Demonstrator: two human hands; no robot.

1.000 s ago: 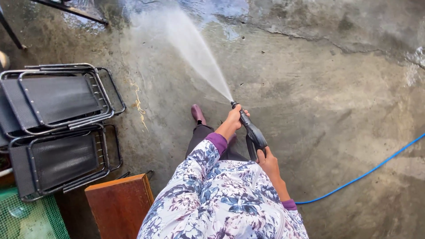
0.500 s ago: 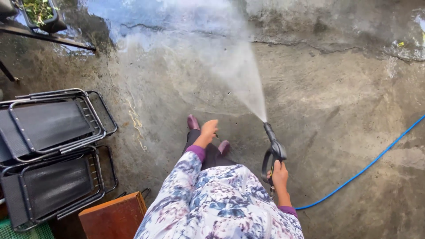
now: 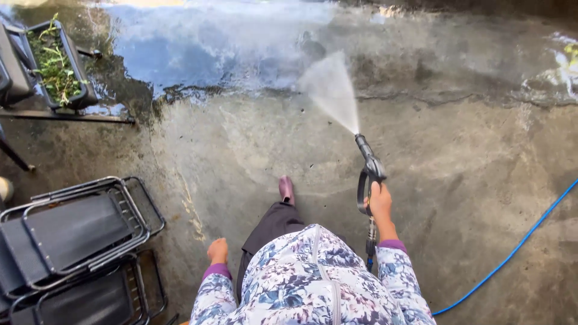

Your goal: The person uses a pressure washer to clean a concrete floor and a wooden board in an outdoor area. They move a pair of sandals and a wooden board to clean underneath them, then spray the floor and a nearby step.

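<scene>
Head view: the right hand [image 3: 380, 201] is stretched forward with its grip closed around the handle of a black spray gun [image 3: 368, 168], whose nozzle points ahead and throws a fan of water [image 3: 333, 90] onto the concrete floor [image 3: 469, 180]. The left hand [image 3: 218, 250] hangs low beside the leg, holding nothing, fingers loosely curled. The floor is wet and shiny farther ahead. A blue hose [image 3: 512, 253] trails right. Folded chairs [image 3: 78, 235] lie left, a planter [image 3: 57, 63] beyond them.
</scene>
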